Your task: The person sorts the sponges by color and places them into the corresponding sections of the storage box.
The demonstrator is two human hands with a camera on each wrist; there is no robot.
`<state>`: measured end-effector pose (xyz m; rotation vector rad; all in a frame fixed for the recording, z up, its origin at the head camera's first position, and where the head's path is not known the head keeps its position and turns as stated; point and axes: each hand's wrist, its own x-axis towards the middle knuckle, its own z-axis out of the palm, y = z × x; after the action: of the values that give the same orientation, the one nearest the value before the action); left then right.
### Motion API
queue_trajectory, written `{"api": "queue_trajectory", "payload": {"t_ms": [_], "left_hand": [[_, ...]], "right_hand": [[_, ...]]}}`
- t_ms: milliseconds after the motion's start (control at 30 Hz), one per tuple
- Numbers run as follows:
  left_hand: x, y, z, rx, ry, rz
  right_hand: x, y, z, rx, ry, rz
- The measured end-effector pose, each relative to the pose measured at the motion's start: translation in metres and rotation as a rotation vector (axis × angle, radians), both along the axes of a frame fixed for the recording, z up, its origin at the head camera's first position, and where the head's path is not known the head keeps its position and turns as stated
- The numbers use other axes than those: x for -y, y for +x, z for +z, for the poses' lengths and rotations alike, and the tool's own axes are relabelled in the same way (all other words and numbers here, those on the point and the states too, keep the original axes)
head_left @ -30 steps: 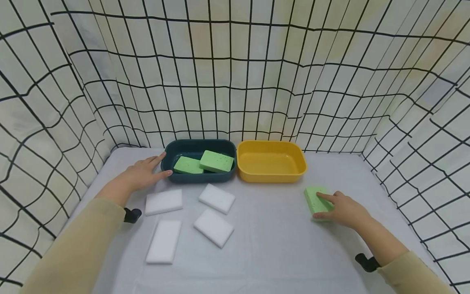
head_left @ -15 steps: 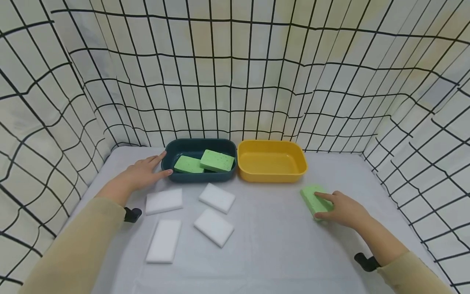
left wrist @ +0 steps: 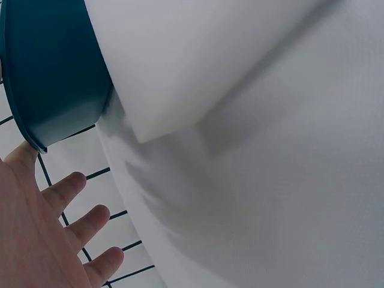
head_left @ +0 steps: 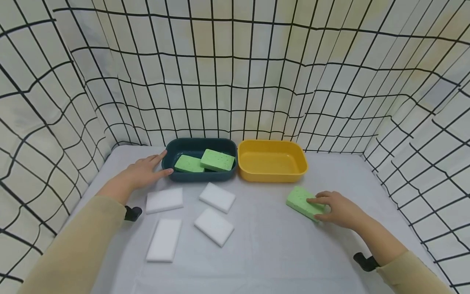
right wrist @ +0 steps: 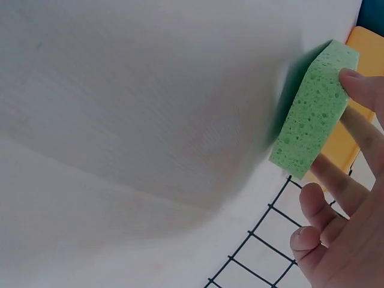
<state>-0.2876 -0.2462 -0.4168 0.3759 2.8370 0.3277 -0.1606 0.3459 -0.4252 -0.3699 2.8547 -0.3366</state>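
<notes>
My right hand holds a green sponge low over the table's right half, with the thumb on the near edge and fingertips on its upper side. In the right wrist view, the thumb and two fingers meet the porous sponge while the other fingers stay off it. My left hand, fingers spread, touches the left end of a dark teal tub. Seen from the left wrist, a digit meets the rim of the tub. Inside that tub lie two green sponges, one partly overlapping the other.
A yellow tub stands against the teal tub's right side. Several white foam blocks lie on the white-covered table, left of centre. Black wire mesh encloses the back and both sides.
The green sponge under my right hand has turned anticlockwise, its far end swinging left. My right fingers have shifted slightly on it. The left hand stays at the teal tub.
</notes>
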Motion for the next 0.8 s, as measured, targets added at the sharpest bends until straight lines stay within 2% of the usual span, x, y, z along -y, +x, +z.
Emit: {"api": "queue_trajectory", "payload": {"t_ms": [333,567,800], "left_hand": [[0.002,-0.002,-0.003,0.002,0.005,0.000],[0.000,0.000,-0.001,-0.001,0.000,-0.005],[-0.001,0.001,0.001,-0.006,-0.006,-0.003]], "right_hand": [[0.000,0.000,-0.001,0.010,-0.016,-0.002],[0.000,0.000,0.005,-0.063,-0.016,0.060],[0.008,0.000,0.016,-0.087,-0.024,0.089]]}}
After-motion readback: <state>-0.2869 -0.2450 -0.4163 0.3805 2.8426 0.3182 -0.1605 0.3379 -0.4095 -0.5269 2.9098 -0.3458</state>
